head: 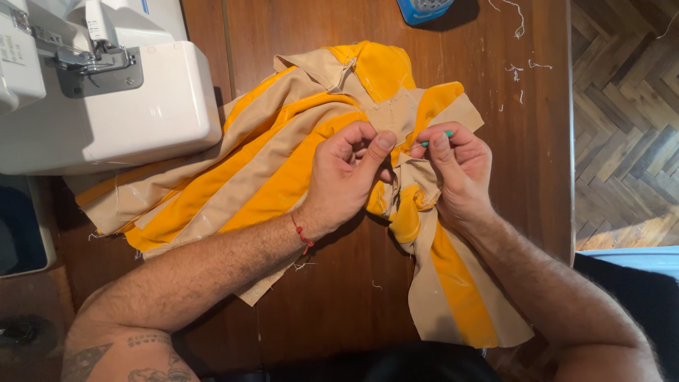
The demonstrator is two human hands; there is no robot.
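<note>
- Striped orange-and-beige fabric (283, 163) lies mid-tabletop (339, 304), bunched at centre.
- Left hand (346, 173) pinches a fold of it.
- Right hand (456, 166), at 3 o'clock of the left, grips the fabric and a small green tool (437, 139).
- White sewing machine (99, 92) at 10 o'clock.

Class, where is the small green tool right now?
In the head view, the green tool is pinched in the right hand, right of centre above the striped fabric.

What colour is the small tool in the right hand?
Green: the tool peeks between right hand fingers, head view.
</note>
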